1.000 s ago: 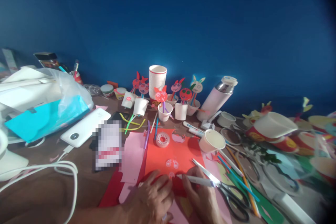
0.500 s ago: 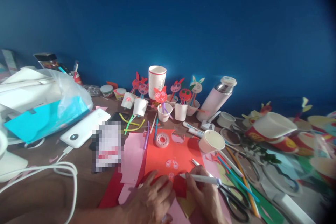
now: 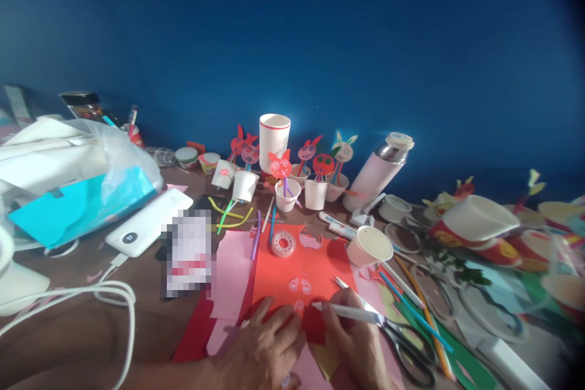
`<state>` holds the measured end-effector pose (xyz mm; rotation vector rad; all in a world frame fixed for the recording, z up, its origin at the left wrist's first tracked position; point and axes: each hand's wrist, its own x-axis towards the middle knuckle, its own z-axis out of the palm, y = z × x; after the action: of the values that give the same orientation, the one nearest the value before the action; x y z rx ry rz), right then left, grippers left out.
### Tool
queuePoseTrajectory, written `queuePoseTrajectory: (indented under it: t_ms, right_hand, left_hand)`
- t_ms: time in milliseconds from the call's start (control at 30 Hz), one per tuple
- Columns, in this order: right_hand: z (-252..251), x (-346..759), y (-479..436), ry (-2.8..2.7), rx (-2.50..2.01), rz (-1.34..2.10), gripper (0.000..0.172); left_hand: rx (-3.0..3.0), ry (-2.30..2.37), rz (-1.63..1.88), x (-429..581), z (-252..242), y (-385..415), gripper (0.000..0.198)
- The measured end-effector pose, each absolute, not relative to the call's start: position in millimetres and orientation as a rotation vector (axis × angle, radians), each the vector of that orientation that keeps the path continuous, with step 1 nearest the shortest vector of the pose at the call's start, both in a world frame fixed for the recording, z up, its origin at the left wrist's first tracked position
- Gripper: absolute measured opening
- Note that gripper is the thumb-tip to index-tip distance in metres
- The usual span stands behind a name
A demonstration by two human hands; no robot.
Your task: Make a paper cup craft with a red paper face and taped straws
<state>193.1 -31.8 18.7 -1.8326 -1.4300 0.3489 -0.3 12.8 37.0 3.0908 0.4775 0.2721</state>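
Note:
In front of me a red sheet of paper [image 3: 292, 262] bears a small face drawn in pale lines. My left hand [image 3: 269, 338] lies across the sheet's lower edge, fingers apart and nothing in them. Between thumb and fingers, my right hand [image 3: 354, 338] grips a white marker [image 3: 351, 313]. Its tip points left, close beside the drawn mouth; whether it touches the paper I cannot tell. Black-handled scissors [image 3: 406, 347] lie partly under that hand. A roll of tape [image 3: 283, 244] rests on the red sheet above the face.
Paper cups with animal faces on sticks [image 3: 280, 164] stand behind the sheet, near a pink flask [image 3: 377, 173]. At right are a paper cup [image 3: 370, 245] and stacked cups [image 3: 479, 222]. A power bank [image 3: 148, 225], white cable [image 3: 130, 298] and plastic bag [image 3: 130, 146] occupy the left.
The view has shifted very slightly. Both hands and the marker hold nearly the same position over the red sheet.

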Motion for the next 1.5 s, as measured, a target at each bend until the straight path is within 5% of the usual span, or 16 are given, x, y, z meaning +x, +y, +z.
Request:
queuePoseTrajectory:
  t_ms: [1500]
  right_hand:
    - [17, 192, -32, -1.382, -1.811, 0.428, 0.026]
  left_hand:
    - [3.012, 0.507, 0.145, 0, 56, 12, 0.04]
